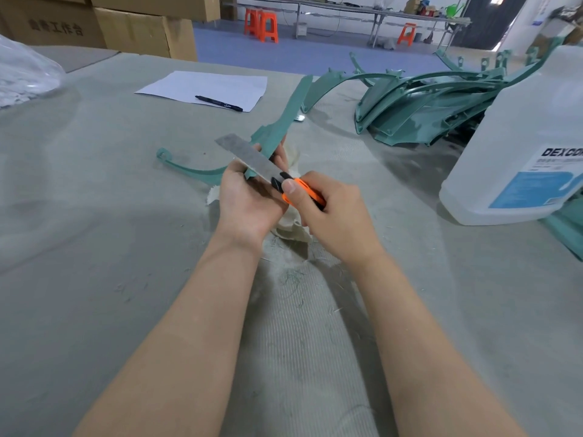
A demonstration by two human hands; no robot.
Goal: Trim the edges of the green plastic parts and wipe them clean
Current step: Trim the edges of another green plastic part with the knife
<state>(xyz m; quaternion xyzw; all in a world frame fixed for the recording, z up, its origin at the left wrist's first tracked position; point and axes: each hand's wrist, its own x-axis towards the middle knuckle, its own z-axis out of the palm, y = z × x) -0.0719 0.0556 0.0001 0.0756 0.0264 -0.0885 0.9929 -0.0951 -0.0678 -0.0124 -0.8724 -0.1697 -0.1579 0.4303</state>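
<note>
My left hand point(247, 200) grips a long curved green plastic part point(284, 121) near its middle; the part runs from a curled end at the left up toward the far right. My right hand point(328, 212) grips an orange utility knife point(304, 192), thumb on its slider. The knife's long grey blade point(249, 157) is extended and lies against the part's edge by my left fingers. A whitish cloth point(293, 228) lies under both hands, partly hidden. Fine green shavings point(291, 279) are scattered on the table in front of me.
A stack of green plastic parts point(426, 105) lies at the far right. A large clear liquid jug point(523, 146) stands at the right. White paper point(205, 86) with a black pen point(219, 103) lies ahead. Cardboard boxes point(142, 29) stand beyond the grey table point(94, 216); a plastic bag point(25, 74) lies at the far left.
</note>
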